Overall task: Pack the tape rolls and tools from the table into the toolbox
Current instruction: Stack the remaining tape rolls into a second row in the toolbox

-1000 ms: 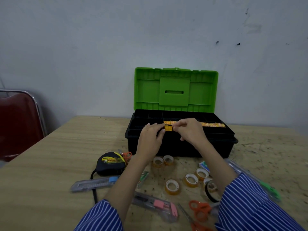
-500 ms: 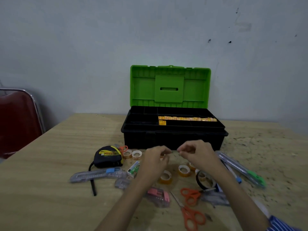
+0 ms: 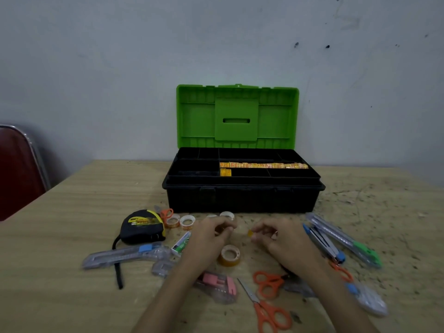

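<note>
The black toolbox (image 3: 242, 200) stands open at the back of the table, its green lid (image 3: 236, 116) upright. A row of yellow tape rolls (image 3: 264, 165) lies in its top tray, with one more roll (image 3: 225, 172) in front of the row. My left hand (image 3: 209, 239) curls its fingers round a small amber tape roll (image 3: 219, 230) on the table. My right hand (image 3: 278, 239) pinches a small yellow tape roll (image 3: 250, 233). Between my wrists lies a loose tape roll (image 3: 229, 254). Other rolls (image 3: 187, 222) sit by the box front.
A black-and-yellow tape measure (image 3: 143, 225) and a grey utility knife (image 3: 125, 254) lie at the left. A pink-slider knife (image 3: 218, 284) and orange scissors (image 3: 269, 282) lie near me. At the right lie a green-ended knife (image 3: 348, 241) and a blue-ended one (image 3: 324, 243). A red chair (image 3: 16, 171) stands far left.
Both hands left the toolbox tray, where they set down a yellow roll, and came down to the table. Each now holds a small tape roll.
</note>
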